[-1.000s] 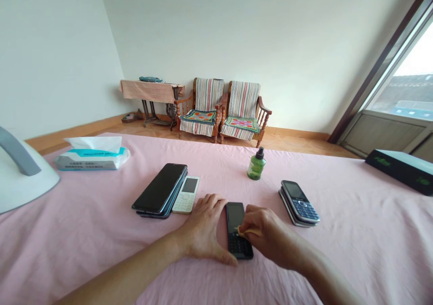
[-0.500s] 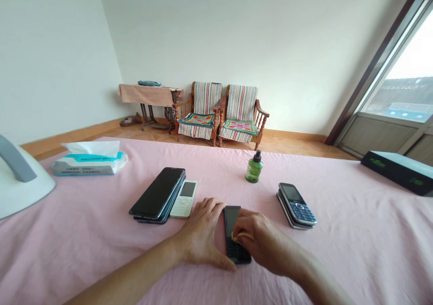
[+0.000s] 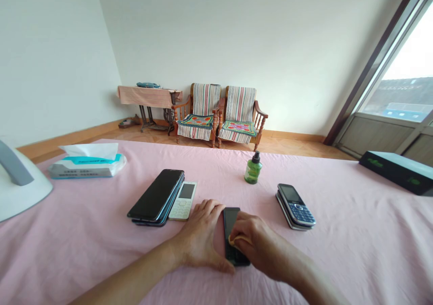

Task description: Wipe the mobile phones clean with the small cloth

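Observation:
A dark keypad phone (image 3: 231,215) lies face up on the pink cloth in front of me, its lower right partly hidden by my right hand. My left hand (image 3: 201,233) rests along its left side with thumb and fingers spread. The thumb is at the phone's bottom end and a fingertip is by its top left corner. Closed over the keypad, my right hand (image 3: 255,239) pinches a small yellowish cloth (image 3: 240,238) against the phone. Just beyond my left hand lies a white keypad phone (image 3: 183,201), beside a stack of dark smartphones (image 3: 157,196).
To the right are stacked keypad phones (image 3: 297,208). A green spray bottle (image 3: 253,168) stands farther back. A tissue pack (image 3: 87,164) and a white-grey appliance (image 3: 23,183) are at left, a black box (image 3: 395,172) at far right. Two chairs (image 3: 238,115) stand beyond the pink-covered surface (image 3: 101,251).
My right hand with the cloth has shifted very slightly to the left over the phone. The whole view has moved a little; my left hand stays in place beside the phone.

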Action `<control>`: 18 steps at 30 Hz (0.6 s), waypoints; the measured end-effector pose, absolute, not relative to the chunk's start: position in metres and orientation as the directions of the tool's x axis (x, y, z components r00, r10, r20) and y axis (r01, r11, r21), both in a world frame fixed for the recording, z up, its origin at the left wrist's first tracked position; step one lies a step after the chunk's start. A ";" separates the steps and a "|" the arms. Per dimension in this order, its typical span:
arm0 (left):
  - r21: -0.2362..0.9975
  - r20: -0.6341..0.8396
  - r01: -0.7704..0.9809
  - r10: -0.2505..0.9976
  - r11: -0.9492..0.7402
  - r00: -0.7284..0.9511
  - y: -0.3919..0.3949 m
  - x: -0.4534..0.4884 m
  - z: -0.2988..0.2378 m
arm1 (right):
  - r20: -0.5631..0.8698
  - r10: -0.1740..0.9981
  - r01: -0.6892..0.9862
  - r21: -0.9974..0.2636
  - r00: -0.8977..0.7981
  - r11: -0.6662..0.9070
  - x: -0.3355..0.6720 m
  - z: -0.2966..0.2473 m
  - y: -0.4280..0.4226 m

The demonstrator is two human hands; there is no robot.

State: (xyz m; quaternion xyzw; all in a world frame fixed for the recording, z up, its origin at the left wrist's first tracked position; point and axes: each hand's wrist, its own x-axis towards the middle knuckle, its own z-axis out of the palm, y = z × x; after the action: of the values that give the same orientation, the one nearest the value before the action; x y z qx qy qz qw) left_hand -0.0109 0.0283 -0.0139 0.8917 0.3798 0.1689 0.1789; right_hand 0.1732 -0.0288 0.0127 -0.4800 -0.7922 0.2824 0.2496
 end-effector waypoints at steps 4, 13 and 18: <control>0.442 0.160 0.615 0.732 -0.653 0.663 0.028 -0.012 -0.014 | 0.129 0.925 0.633 -0.694 -0.358 0.342 0.174 0.010 -0.028; 0.447 0.168 0.611 0.732 -0.653 0.660 0.028 -0.011 -0.014 | 0.148 0.892 0.594 -0.698 -0.427 0.401 0.175 0.011 -0.032; 0.429 0.137 0.617 0.723 -0.659 0.677 0.028 -0.011 -0.010 | 0.207 0.929 0.658 -0.658 -0.307 0.364 0.195 0.010 -0.024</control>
State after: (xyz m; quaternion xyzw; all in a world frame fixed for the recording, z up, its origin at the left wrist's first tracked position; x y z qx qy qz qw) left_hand -0.0110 0.0277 -0.0098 0.8985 0.3730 0.1498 0.1765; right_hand 0.1946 -0.0237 0.0102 -0.5129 -0.7737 0.2339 0.2890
